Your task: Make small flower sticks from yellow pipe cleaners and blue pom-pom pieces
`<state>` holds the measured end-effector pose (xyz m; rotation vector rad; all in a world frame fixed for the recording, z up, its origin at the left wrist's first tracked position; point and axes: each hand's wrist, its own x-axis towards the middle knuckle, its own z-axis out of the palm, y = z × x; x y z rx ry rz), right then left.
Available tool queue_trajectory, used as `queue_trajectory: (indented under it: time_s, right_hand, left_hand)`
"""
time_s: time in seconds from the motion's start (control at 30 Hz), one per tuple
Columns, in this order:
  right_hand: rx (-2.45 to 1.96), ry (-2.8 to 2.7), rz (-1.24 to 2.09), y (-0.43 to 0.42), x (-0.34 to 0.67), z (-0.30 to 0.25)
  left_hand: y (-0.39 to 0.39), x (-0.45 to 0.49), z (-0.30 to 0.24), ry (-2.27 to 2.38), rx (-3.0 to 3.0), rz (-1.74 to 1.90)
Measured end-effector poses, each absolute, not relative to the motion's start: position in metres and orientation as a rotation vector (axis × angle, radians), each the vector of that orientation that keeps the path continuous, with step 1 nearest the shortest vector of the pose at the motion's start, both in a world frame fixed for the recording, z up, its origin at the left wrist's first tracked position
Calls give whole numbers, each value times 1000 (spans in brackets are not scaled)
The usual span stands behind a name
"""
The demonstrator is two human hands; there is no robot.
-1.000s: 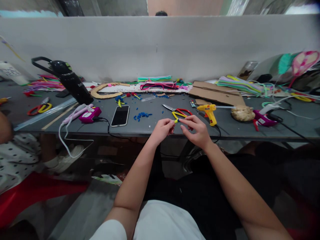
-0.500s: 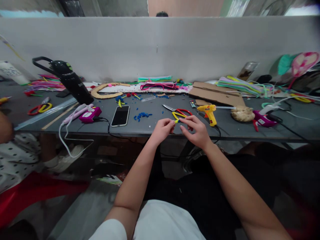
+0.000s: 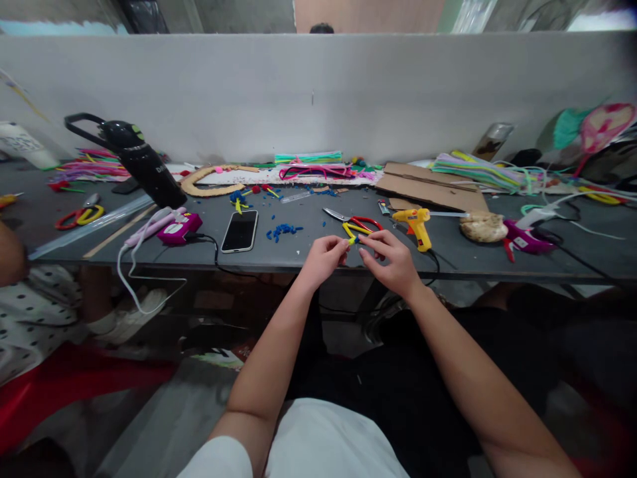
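Between my hands is a small yellow and blue fuzzy piece, apparently pipe cleaner, mostly covered by the fingers. My left hand pinches its yellow end between thumb and forefinger. At the blue end, my right hand has its fingertips closed on it. Just beyond the hands lie scissors with red and yellow handles, blades pointing to the back left. Short blue fuzzy bits are scattered on the grey table left of my hands.
A phone, a black bottle and a purple device with cables lie to the left. On the right are a yellow glue gun, cardboard and a pale lump. Pipe cleaner bundles line the partition. Another person's arm shows far left.
My right thumb and fingertips have shifted slightly around the blue end of the small piece. My left hand stays in nearly the same place.
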<state>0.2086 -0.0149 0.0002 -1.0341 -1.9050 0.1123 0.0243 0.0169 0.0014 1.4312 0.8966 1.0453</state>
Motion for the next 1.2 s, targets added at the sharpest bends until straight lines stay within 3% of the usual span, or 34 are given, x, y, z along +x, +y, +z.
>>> queue_trajectory:
  time_s: [0.37, 1.2]
  right_hand:
    - [-1051, -1906, 7, -13, 213, -3]
    - [-1060, -1960, -24, -12, 214, -5]
  left_hand:
    - [10, 23, 4, 1137, 1847, 1074]
    - [6, 23, 9, 1166, 1939, 1026]
